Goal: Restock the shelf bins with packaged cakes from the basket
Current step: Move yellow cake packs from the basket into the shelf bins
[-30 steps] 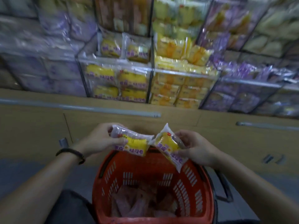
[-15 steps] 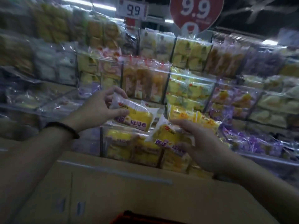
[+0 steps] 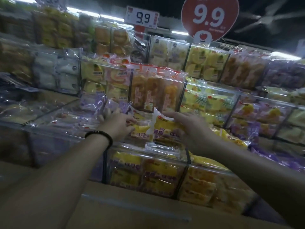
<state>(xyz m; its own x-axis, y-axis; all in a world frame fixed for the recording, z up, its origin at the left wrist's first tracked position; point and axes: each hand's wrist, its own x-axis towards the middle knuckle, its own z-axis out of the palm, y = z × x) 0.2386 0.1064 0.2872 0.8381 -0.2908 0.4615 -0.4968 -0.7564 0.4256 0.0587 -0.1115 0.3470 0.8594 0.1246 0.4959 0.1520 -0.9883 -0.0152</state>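
Evidently both hands are at the shelf to load it. The left hand (image 3: 118, 125) has its fingers (image 3: 130, 120) clenched on one end of a yellow cake packet (image 3: 140, 131), and the right hand (image 3: 192, 129) has its fingers (image 3: 171, 115) wrapped over the top of a second yellow packet (image 3: 166, 127). The two packets overlap at their inner ends, just above the open top of the clear yellow-cake bin (image 3: 187, 161).

They are most likely held flat and side by side so that they drop in lying the same way as the stock already stacked behind the bin's front wall, which carries the same yellow and purple print. Carrying one packet in each hand probably halves the trips from the basket, which is out of view.

By count: two hands, two packets in hand, one each. One black bracelet (image 3: 99, 135) sits on the left wrist, just left of the bin. Far above the bin hang two 9.9 signs, one white price card (image 3: 142, 18) and one red heart-shaped sign (image 3: 209, 19). The packets inside the bin are too blurred to count exactly. Neighbouring bins above and to either side of it hold orange, purple and pale cakes.
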